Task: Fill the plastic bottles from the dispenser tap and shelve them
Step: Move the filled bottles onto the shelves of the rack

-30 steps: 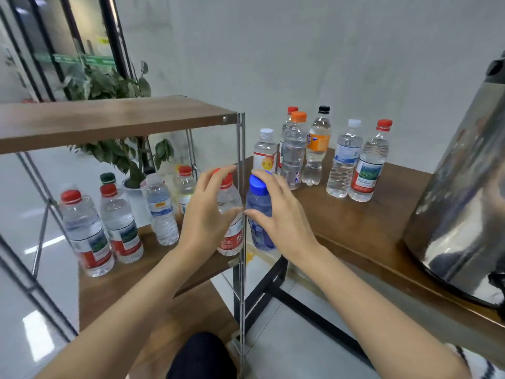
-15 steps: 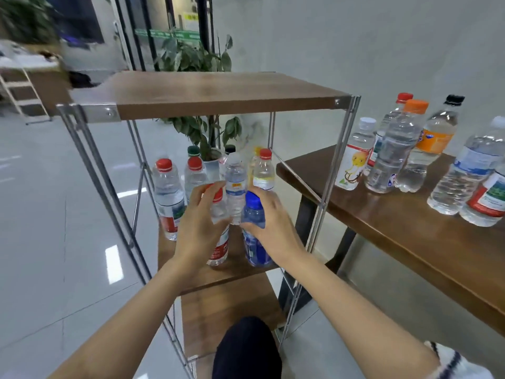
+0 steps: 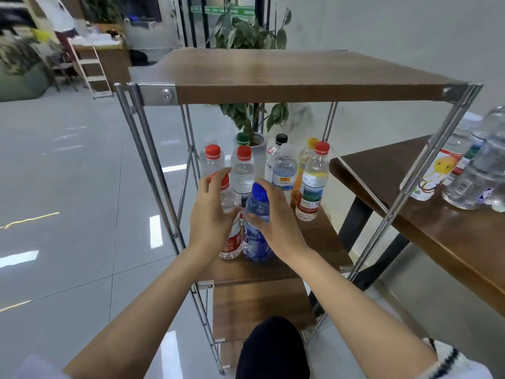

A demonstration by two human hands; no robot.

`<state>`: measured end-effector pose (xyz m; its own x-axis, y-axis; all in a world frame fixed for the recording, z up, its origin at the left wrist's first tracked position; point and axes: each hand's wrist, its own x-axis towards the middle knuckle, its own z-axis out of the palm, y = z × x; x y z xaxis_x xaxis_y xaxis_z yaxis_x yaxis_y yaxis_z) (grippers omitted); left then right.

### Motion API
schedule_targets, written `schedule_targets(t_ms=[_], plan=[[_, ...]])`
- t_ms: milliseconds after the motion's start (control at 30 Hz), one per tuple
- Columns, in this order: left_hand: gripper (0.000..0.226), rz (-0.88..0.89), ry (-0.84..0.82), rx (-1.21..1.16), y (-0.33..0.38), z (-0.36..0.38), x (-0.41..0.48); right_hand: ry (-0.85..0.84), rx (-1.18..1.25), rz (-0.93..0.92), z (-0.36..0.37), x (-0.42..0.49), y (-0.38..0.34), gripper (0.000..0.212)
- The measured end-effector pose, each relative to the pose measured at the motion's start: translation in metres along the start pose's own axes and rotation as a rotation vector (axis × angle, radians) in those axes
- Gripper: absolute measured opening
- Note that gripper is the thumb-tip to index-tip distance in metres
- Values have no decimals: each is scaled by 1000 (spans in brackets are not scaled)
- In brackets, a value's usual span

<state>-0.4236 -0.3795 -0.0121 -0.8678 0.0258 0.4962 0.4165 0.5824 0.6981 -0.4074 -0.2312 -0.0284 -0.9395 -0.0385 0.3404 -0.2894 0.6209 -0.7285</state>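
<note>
The left hand [image 3: 209,214] curls its fingers round a red-capped bottle [image 3: 231,243]; the right hand [image 3: 278,228] grips the blue bottle [image 3: 257,244], both near the shelf's [image 3: 317,242] front edge.

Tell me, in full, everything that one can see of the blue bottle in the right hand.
The blue bottle is small, of blue-tinted clear plastic, with a blue cap closed on it. It stands upright at the front of the middle shelf, its base seemingly on the board. The right hand grips its upper body from the right. The red-capped bottle, held by the left hand, stands close on its left; whether they touch is unclear.
</note>
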Motion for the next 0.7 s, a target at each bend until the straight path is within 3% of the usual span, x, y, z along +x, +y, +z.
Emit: schedule_targets(t_ms=[700], plan=[[81, -39, 106, 34, -24, 10, 25, 34, 125, -42, 30, 37, 9, 65]])
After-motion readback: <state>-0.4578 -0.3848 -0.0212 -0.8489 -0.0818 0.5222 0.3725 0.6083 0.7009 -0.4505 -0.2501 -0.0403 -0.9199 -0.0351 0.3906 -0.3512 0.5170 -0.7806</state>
